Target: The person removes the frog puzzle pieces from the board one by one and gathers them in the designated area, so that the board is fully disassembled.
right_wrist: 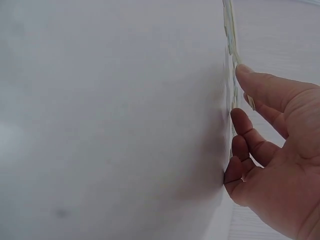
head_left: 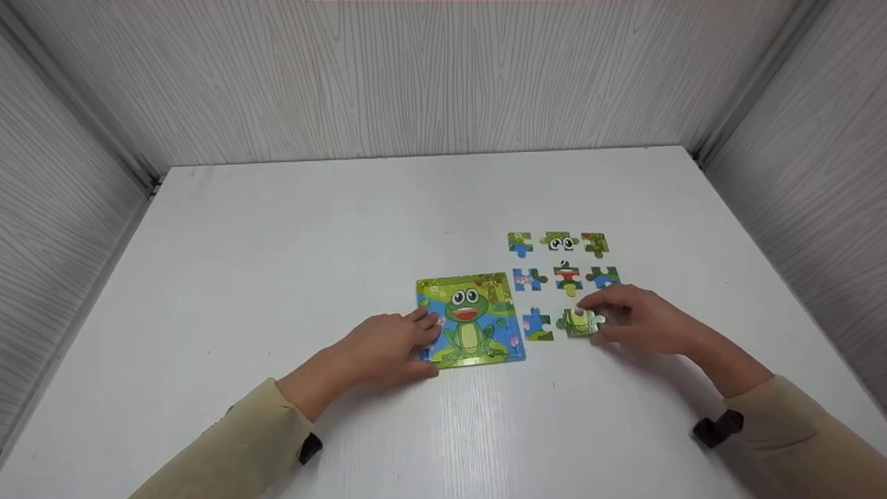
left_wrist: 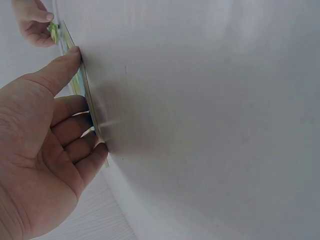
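A square frog puzzle board (head_left: 468, 326) lies flat on the white table. My left hand (head_left: 393, 344) rests along its left side, fingers over the picture and thumb at the lower left corner. In the left wrist view, the board (left_wrist: 78, 82) shows edge-on beside that hand (left_wrist: 45, 135). My right hand (head_left: 648, 320) pinches a green puzzle piece (head_left: 579, 323), the one with the frog's belly, between thumb and index finger. In the right wrist view the hand (right_wrist: 280, 140) is seen from the palm side, its other fingers bent near the tabletop.
Loose puzzle pieces lie in rows right of the board, among them the eyes piece (head_left: 560, 242), the mouth piece (head_left: 567, 277) and a blue corner piece (head_left: 537, 326). The white table (head_left: 291, 229) ends at a pale wood-grain back wall (head_left: 416, 76), with walls on both sides.
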Action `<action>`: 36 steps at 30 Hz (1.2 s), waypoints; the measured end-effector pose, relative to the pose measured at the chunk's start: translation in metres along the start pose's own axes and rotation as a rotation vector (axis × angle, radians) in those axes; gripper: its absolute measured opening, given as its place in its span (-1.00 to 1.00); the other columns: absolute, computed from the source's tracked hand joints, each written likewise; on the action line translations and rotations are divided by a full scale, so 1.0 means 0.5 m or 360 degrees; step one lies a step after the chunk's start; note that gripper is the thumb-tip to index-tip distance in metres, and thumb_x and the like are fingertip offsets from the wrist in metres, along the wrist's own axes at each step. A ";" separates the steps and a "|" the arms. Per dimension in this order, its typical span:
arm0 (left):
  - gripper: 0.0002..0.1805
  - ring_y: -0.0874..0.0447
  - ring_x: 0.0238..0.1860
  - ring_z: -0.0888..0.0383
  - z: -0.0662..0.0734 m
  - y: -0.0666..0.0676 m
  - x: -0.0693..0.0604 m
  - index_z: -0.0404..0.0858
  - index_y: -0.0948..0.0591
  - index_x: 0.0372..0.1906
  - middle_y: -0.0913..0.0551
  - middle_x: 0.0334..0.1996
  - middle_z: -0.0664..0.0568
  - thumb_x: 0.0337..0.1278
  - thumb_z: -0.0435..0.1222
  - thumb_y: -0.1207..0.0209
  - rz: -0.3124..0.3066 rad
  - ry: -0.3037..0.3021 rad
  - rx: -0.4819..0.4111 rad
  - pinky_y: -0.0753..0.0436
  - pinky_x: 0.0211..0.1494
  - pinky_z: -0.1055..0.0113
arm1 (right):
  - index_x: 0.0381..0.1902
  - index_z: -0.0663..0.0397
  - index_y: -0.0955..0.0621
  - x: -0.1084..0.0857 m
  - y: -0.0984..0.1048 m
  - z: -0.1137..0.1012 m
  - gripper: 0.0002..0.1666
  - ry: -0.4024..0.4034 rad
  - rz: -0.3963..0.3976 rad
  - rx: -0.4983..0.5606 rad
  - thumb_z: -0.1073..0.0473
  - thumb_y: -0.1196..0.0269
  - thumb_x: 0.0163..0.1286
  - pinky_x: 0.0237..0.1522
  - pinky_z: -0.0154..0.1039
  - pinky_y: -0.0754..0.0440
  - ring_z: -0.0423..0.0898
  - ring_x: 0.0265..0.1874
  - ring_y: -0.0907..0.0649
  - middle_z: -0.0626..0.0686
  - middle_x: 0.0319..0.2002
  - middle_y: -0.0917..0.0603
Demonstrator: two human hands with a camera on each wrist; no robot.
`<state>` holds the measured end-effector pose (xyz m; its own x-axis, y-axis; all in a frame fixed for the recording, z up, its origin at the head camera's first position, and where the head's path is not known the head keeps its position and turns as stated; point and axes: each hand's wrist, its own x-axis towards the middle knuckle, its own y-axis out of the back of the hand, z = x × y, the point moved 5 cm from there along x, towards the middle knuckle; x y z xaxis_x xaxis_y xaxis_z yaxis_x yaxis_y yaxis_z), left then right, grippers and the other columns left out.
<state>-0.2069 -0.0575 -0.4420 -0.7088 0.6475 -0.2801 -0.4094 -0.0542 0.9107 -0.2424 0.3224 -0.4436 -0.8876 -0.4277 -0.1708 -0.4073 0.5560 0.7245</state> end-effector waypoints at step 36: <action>-0.21 -0.19 0.64 -0.07 -0.002 -0.005 0.002 -0.17 -0.41 0.60 -0.32 0.61 -0.05 0.44 0.10 -0.27 -0.0001 0.0042 -0.0017 -0.37 0.54 -0.12 | 0.27 -0.21 -0.71 0.008 -0.007 0.011 -0.43 -0.0072 -0.0029 -0.0054 0.08 -0.56 0.30 0.46 0.22 -0.33 0.08 0.32 -0.49 -0.04 0.25 -0.65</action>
<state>-0.2071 -0.0576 -0.4449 -0.7232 0.6274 -0.2887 -0.4160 -0.0620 0.9073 -0.2455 0.3228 -0.4505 -0.8892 -0.4045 -0.2137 -0.4167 0.5235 0.7432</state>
